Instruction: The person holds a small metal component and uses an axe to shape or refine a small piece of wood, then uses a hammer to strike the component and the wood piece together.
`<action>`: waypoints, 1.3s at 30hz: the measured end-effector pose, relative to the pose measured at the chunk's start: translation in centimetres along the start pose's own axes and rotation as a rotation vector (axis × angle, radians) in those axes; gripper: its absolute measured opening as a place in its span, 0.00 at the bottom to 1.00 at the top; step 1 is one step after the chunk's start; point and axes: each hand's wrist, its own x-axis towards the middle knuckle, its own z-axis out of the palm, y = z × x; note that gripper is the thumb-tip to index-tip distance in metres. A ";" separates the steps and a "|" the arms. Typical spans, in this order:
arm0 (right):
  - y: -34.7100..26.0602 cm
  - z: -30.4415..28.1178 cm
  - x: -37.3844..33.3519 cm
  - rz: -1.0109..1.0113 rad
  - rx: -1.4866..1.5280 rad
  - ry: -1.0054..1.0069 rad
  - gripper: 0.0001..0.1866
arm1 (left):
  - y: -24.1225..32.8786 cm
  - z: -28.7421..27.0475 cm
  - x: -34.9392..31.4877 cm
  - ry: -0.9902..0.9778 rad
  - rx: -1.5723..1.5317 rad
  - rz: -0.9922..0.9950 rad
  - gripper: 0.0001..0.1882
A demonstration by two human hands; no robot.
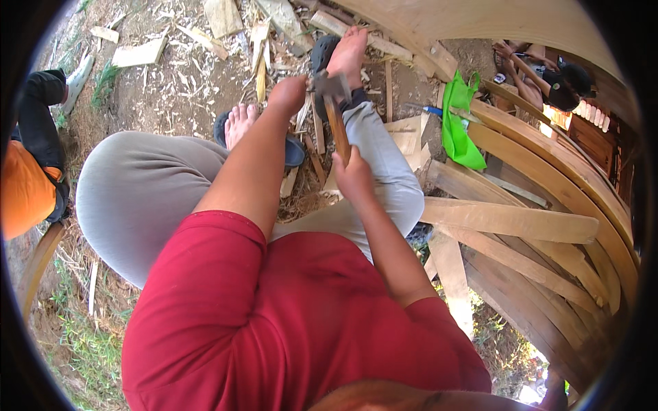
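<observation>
My right hand is wrapped round the wooden handle of a hammer. Its grey metal head points away from me and is slightly smeared by motion. Just left of the head, my left hand is closed. What its fingers grip, if anything, is hidden. Both hands are between my bent legs, close to my bare feet, one of which is stretched out beyond the hammer. Dark slip-on shoes lie by the feet.
Wood chips and offcuts litter the dirt ahead. Long planks are stacked at the right, with a bright green bag and a blue-handled tool beside them. Another person is at the upper right; someone in orange is at the left.
</observation>
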 end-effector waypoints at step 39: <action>5.6 -17.0 -9.7 0.443 0.943 0.142 0.16 | 15.1 -12.4 -3.9 -0.284 -0.718 0.032 0.16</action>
